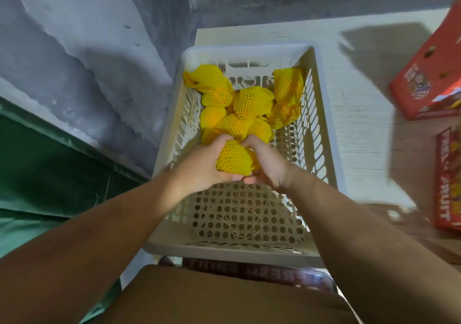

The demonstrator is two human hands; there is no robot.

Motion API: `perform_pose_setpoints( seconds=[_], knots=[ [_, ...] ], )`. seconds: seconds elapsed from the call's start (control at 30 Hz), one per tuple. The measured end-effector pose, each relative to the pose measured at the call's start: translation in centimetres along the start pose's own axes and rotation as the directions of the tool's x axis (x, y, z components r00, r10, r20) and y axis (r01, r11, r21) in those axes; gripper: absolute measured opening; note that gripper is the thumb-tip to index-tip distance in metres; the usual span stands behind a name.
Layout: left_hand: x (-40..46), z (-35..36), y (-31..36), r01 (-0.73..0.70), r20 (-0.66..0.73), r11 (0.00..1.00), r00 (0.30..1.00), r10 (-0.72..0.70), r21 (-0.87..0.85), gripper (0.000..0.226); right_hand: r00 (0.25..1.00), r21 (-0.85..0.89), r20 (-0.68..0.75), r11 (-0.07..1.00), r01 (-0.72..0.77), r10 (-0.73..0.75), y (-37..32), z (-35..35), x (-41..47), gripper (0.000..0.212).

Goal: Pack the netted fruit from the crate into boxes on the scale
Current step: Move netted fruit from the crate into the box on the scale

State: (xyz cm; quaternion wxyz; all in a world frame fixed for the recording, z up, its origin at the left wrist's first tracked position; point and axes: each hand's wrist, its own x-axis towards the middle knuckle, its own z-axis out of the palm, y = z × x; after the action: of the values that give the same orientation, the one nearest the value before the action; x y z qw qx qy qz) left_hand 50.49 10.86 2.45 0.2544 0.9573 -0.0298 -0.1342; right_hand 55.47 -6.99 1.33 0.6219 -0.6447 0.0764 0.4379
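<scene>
Left hand (199, 166) and right hand (268, 164) both inside the crate (324, 114), fingers curled round one netted fruit (233, 159) in yellow foam mesh, left cupping its left side, right cupping its right side, thumbs nearly meeting under it. Fruit held between the two palms, above the crate's perforated floor, just near side of the fruit pile (242, 106). Pile: several more yellow-netted fruits bunched in the far half of the crate, some touching the far wall, one (288, 84) leaning in the far right corner. Near half of crate floor bare except thin straw strands (237, 214). Crate is pale plastic, slotted walls, sits on a light tabletop (361, 124). Right of crate, well apart: red printed fruit box (429, 79) tilted at upper right, another red box (447, 179) with "FRUIT" lettering at the right edge, both blurred. Below the crate's near rim a dark red printed box edge (249, 270), text unreadable. Left: grey wall (74, 49), green surface (50, 164) beneath it.
</scene>
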Motion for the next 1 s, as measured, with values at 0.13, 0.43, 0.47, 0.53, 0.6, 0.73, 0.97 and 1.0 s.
perform_pose_setpoints(
  seconds=[0.13,0.43,0.47,0.53,0.6,0.73,0.97,1.0],
  knots=[
    [0.1,-3.0,0.6,0.008,-0.171,0.888,0.982,0.08,0.46,0.08,0.969,-0.096,-0.202,0.988,0.124,-0.142,-0.6,-0.7,1.1,0.055],
    [-1.7,-4.6,-0.5,-0.061,-0.178,0.892,0.972,0.156,0.448,0.094,0.881,-0.935,-0.264,0.327,-0.135,-0.392,2.5,-1.9,4.9,0.09],
    [-1.6,-4.8,-0.3,-0.056,-0.184,0.923,0.974,0.135,0.38,0.098,0.846,-0.931,-0.301,0.327,-0.161,-0.44,2.7,-2.0,5.1,0.087],
    [-1.8,-5.2,0.0,-0.047,-0.234,0.976,0.967,0.097,0.212,0.102,0.773,-0.947,-0.287,0.29,-0.139,-0.566,3.3,-2.2,5.4,0.066],
    [-2.2,-5.5,-0.2,-0.048,-0.261,0.997,0.963,0.062,0.057,0.098,0.783,-0.943,-0.266,0.322,-0.09,-0.562,4.0,-2.2,5.8,0.043],
    [-2.3,-5.3,-0.3,-0.062,-0.271,0.997,0.96,0.071,0.04,0.09,0.846,-0.817,-0.336,0.576,-0.044,-0.413,3.5,-1.8,5.3,0.062],
    [-1.7,-5.4,-0.3,-0.085,-0.266,0.991,0.958,0.11,0.105,0.077,0.816,-0.703,-0.218,0.666,0.249,-0.535,-0.7,0.6,-0.9,0.065],
    [-1.9,-5.6,-0.2,-0.052,-0.251,0.996,0.966,0.068,0.072,0.083,0.811,-0.71,-0.159,0.636,0.303,-0.563,-1.3,1.0,-2.4,0.064]
  ],
)
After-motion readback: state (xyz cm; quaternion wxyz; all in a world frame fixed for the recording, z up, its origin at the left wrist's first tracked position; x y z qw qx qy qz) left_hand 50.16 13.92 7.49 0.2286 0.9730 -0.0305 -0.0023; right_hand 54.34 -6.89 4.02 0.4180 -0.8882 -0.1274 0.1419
